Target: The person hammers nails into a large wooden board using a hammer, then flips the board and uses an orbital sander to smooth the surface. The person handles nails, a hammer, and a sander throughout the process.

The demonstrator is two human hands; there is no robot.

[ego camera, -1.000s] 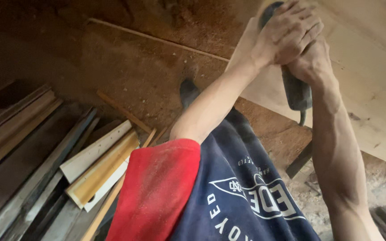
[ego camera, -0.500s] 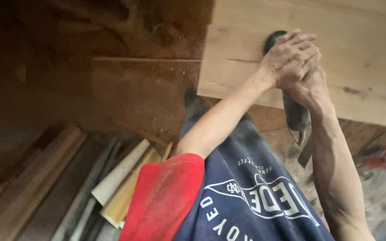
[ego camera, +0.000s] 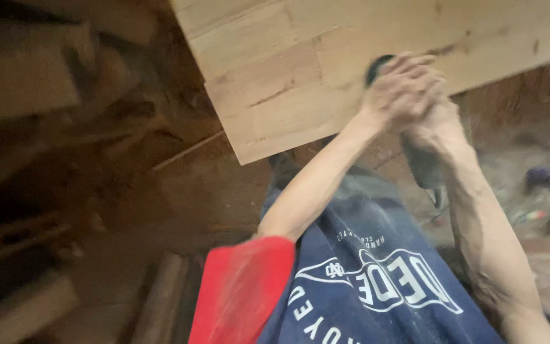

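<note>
Both hands clamped on a dark power sander [ego camera: 423,167]: left hand [ego camera: 402,89] curled over its front, right hand [ego camera: 442,127] wrapped behind. Sander pressed on the pale wooden panel [ego camera: 300,70]. Surface largely smooth; sawdust on floor [ego camera: 211,191].

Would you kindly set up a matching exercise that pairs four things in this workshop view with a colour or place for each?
Things:
1. wooden panel
2. power tool
3. left hand
4. sleeve

Descriptions:
A. red
B. dark, lying under both hands
C. pale, jointed from strips, filling the top of the view
D. uppermost, over the front of the tool

Pairs: 1-C, 2-B, 3-D, 4-A
</note>
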